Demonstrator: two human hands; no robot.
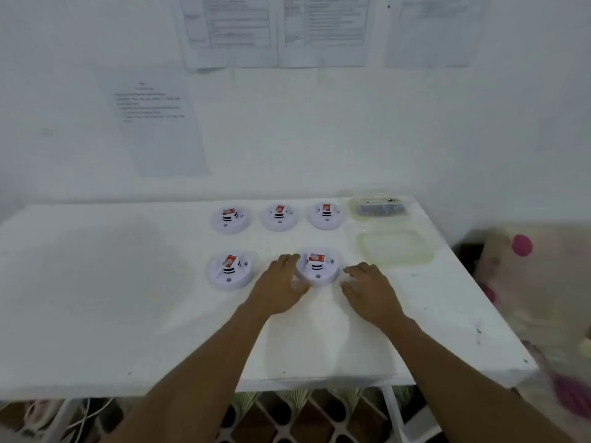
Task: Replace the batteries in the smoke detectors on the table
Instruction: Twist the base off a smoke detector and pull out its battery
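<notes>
A white table (96,282) stands against a white wall with several printed sheets (228,27) stuck to it. Five round white smoke detectors lie on the table in two rows, each lying open with a red-and-white battery showing in its middle. The back row holds three: the back left detector (229,219), the back middle detector (279,216) and the back right detector (326,215). The front row holds two: the front left detector (230,270) and the front right detector (317,267). The person's two bare arms reach in from the bottom edge, with one hand at each side of the front right detector. The left hand (281,287) is released, with its fingers stretched forward along the detector's left rim and its thumb at the near rim, touching or almost touching it; blur hides which. The right hand (372,290) lies just beside the right rim with fingers loosely bent, grasping nothing. To the right of the back row sits a clear plastic tub (380,208) of small dark items, too blurred to name. Just in front of it lies a clear lid (415,251), flat on the table.
</notes>
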